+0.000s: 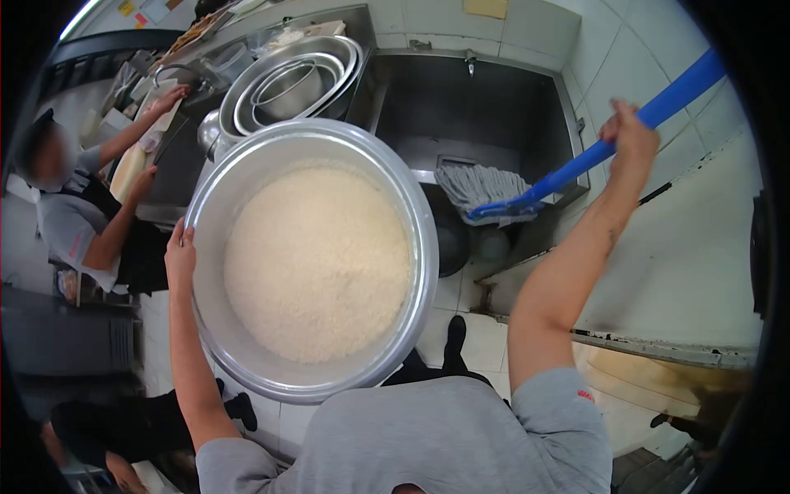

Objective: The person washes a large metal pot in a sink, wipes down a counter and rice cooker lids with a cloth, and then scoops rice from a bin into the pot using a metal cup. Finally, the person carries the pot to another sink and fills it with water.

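Observation:
A wide silver metal pot fills the middle of the head view, in front of my chest. Pale grains that look like rice lie deep inside it. My left hand grips the pot's left rim, fingers closed over the edge. Up at the right, my right hand is wrapped round the blue handle of a mop. The mop's grey string head hangs at the front edge of the sink, beyond the pot. The pot's underside is hidden.
A deep metal sink with a tap stands ahead. Nested metal bowls sit on its left. At the far left a co-worker works at a counter. A white chest-like unit stands at the right.

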{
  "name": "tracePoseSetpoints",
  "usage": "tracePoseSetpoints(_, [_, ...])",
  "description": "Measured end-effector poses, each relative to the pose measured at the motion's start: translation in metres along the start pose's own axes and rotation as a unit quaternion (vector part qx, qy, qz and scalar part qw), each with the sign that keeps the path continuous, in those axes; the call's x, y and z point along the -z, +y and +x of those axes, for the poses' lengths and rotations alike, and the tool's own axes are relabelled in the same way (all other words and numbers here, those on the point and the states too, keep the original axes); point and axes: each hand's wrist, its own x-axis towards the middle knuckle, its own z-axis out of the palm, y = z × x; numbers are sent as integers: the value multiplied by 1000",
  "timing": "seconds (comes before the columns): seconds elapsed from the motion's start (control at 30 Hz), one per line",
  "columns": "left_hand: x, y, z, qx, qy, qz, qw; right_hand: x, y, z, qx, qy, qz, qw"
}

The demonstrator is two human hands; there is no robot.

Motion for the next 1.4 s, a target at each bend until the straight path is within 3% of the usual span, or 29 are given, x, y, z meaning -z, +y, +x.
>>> tracePoseSetpoints(0.07, [1,-5,1,-5,-3,3,1000,13,46,-18,-10,40,-123,992])
tracePoseSetpoints(0.13, [0,-10,1,-1,-1,-13,1000,9,92,-29,-15,91,-144,985])
tracePoseSetpoints(0.23, [3,-7,-2,4,-7,-1,1000,-5,80,-37,-21,202,-198,959])
tracePoseSetpoints(0.33, [9,11,-7,7,-17,12,1000,-5,92,-16,119,336,-324,877])
tracePoseSetpoints(0.43, [8,5,-9,-3,-20,12,1000,5,96,5,130,364,-380,840])
tracePoseSetpoints(0.53, [2,-18,-3,-30,-18,-12,999,0,86,0,64,375,-348,857])
tracePoseSetpoints(0.63, [3,-11,-3,-25,-13,5,1000,7,95,5,124,380,-389,830])
tracePoseSetpoints(0.73, [5,8,-7,-19,-7,36,999,-1,92,-13,68,396,-311,861])
tracePoseSetpoints(0.8, [8,19,-4,-28,-6,55,998,16,141,-27,97,363,-427,823])
tracePoseSetpoints(0.83, [8,25,-2,-33,-7,64,997,13,135,-63,131,306,-455,826])
tracePoseSetpoints(0.87, [9,31,-1,-37,-7,73,997,18,150,-90,161,216,-383,883])
tracePoseSetpoints(0.9, [10,36,1,-56,-6,84,995,5,120,-138,22,44,-230,972])
tracePoseSetpoints(0.93, [11,43,2,-73,-6,96,993,18,155,-172,-57,-178,-153,970])
tracePoseSetpoints(0.97, [12,49,3,-90,-6,109,990,4,119,-214,-305,-258,-148,905])
tracePoseSetpoints(1.0, [14,56,2,-105,-16,122,987,4,151,-250,-245,-323,-178,896])
tracePoseSetpoints(1.07, [13,85,5,-138,-22,137,981,-16,108,-294,-418,-190,92,884])
tracePoseSetpoints(1.2, [-14,119,27,-216,-69,71,971,8,121,-292,-469,-151,142,858])
tracePoseSetpoints(1.3, [-52,155,42,-247,-158,17,956,34,151,-267,-471,-118,165,858])
tracePoseSetpoints(1.4, [-94,204,36,-302,-157,12,940,61,155,-239,-513,-80,314,795])
